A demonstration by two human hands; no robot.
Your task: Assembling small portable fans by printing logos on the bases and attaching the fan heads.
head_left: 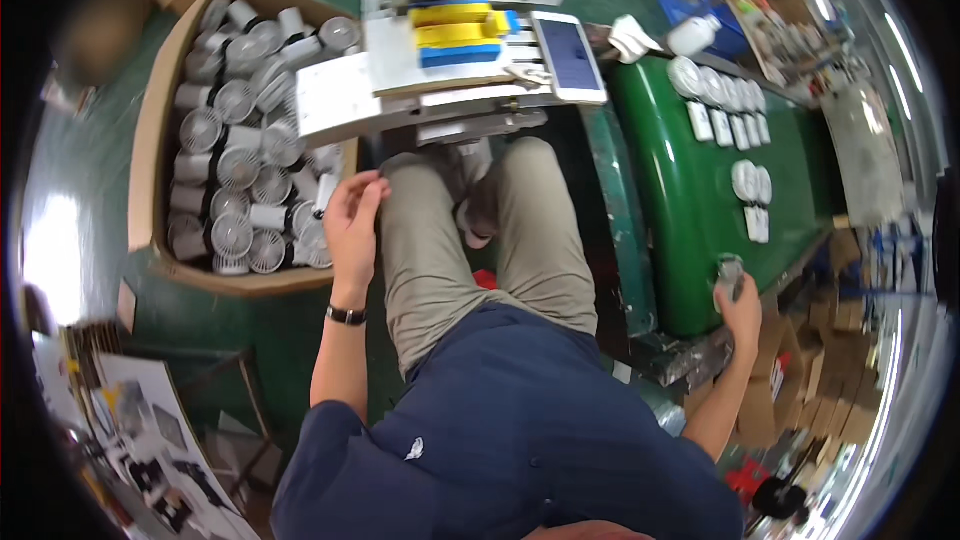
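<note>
Step judged: feeding fans onto belt (690, 180). Left hand (352, 225) pinching fan (325, 192) beside box (150, 140); right hand (740, 305) clasping another (729, 273) at belt's near edge. Next: careful placing.

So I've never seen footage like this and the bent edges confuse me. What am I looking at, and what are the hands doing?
It is one picture from a wide lens worn on a seated person's head, looking down, so straight edges curve. No machine: two bare hands. The left hand holds a small white part by a cardboard box full of little white fans. The right hand holds one grey piece at the edge of a green belt, where more white fans lie. Ahead is a small bench with yellow and blue blocks and a phone.
</note>
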